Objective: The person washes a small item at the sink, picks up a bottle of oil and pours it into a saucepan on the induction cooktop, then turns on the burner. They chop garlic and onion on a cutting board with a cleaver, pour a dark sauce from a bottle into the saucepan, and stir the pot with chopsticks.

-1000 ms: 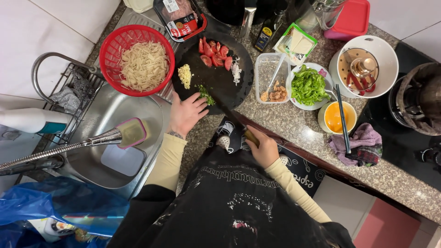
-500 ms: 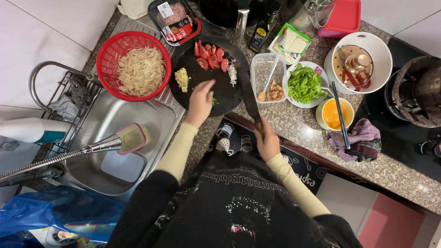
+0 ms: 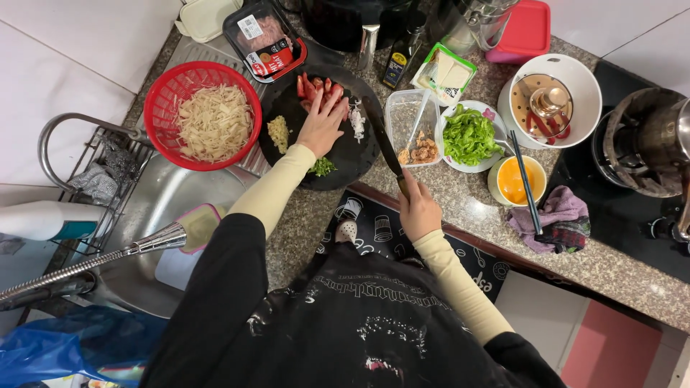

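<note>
Head view: looking straight down on a speckled stone desk [image 3: 460, 208] beside a steel sink [image 3: 154, 215].
Left hand [image 3: 322, 122]: spread flat, fingers loose, pressing on the red tomato pieces [image 3: 310, 86] at the far side of the round black cutting board [image 3: 345, 154].
Right hand [image 3: 418, 210]: clenched around the handle of a knife [image 3: 383, 146], whose dark blade points away from the body and lies over the board's right edge.
Board contents: small pile of minced garlic [image 3: 278, 133] left of the left hand, chopped green herbs [image 3: 323, 167] near the wrist.
Left of board: red colander [image 3: 159, 93] holding pale shredded strips, touching the board's rim.
Right of board: clear plastic tub [image 3: 402, 115], then a bowl of green lettuce [image 3: 468, 135] and a cup of orange liquid [image 3: 514, 181].
</note>
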